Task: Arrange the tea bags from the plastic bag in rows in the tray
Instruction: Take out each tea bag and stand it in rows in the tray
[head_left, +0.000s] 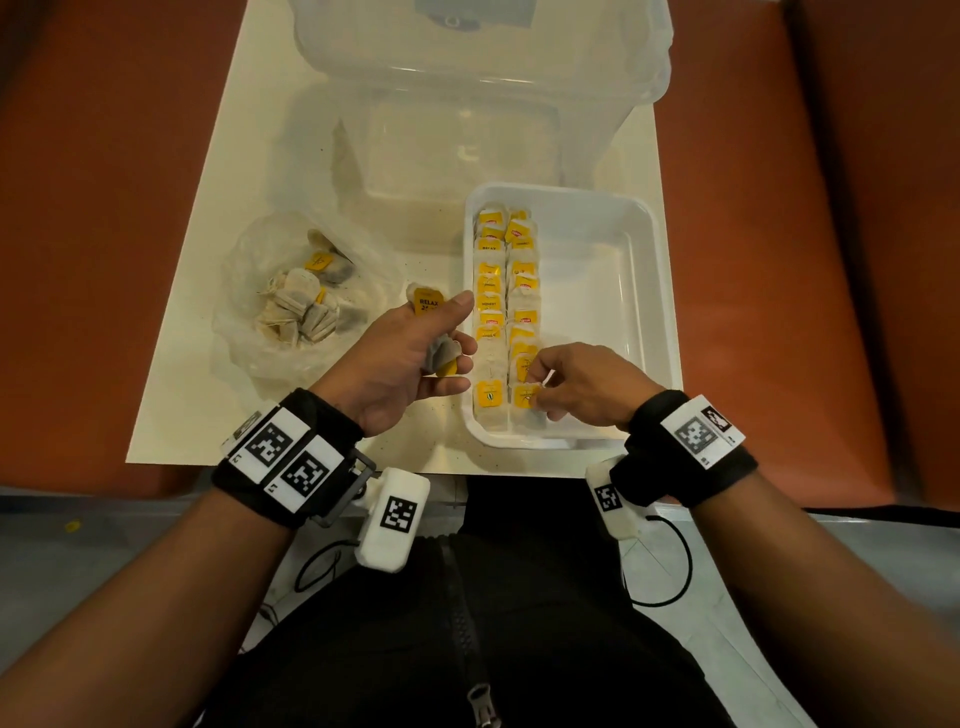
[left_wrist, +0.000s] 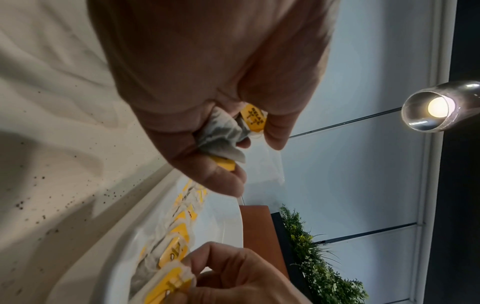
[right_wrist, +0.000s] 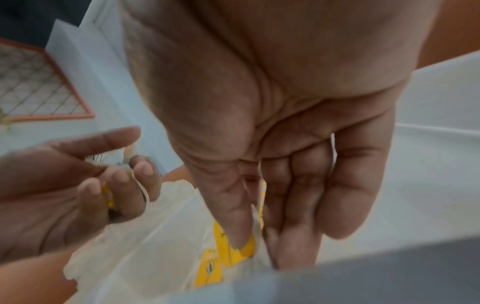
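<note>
White tray (head_left: 644, 270): two tea-bag rows (head_left: 506, 306).

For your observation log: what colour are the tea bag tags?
Yellow tags, clearest in the head view.

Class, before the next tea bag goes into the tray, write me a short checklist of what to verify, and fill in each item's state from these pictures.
1. Left hand holds spare tea bags: ok.
2. Right hand pinches the bag at the near end of the second row: ok.
3. Tray has room on its right side: ok.
4. Two rows straight: ok.
5. Plastic bag still has bags inside: ok.
6. Number held in left hand: cannot tell.
</note>
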